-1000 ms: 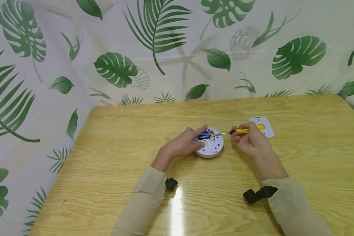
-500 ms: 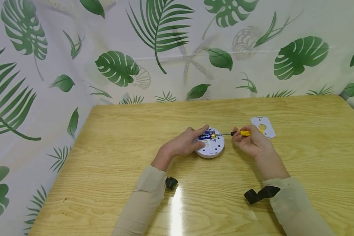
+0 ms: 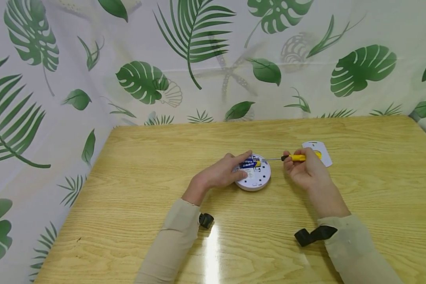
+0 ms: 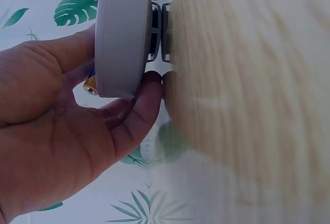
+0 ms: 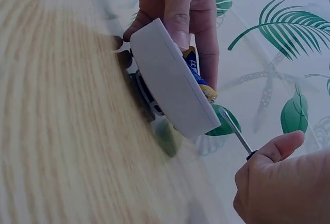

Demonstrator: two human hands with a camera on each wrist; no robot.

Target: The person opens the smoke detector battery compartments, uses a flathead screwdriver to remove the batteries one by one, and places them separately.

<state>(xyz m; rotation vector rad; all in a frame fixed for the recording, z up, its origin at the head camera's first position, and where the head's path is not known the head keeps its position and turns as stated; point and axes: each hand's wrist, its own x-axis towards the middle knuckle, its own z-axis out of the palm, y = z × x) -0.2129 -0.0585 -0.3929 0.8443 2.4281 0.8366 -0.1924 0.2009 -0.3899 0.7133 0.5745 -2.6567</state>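
Disc (image 3: 257, 180) sits in my left hand (image 3: 221, 172), thumb on its face, fingers curled under. My right hand (image 3: 308, 170) pinches the screwdriver (image 3: 297, 157), tip just off disc's battery (image 5: 205, 89). Plate (image 3: 325, 152) right of disc.

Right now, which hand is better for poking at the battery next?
Probably the right hand: it holds the screwdriver, whose tip points in close to the battery. The left hand is busy gripping the round white device.
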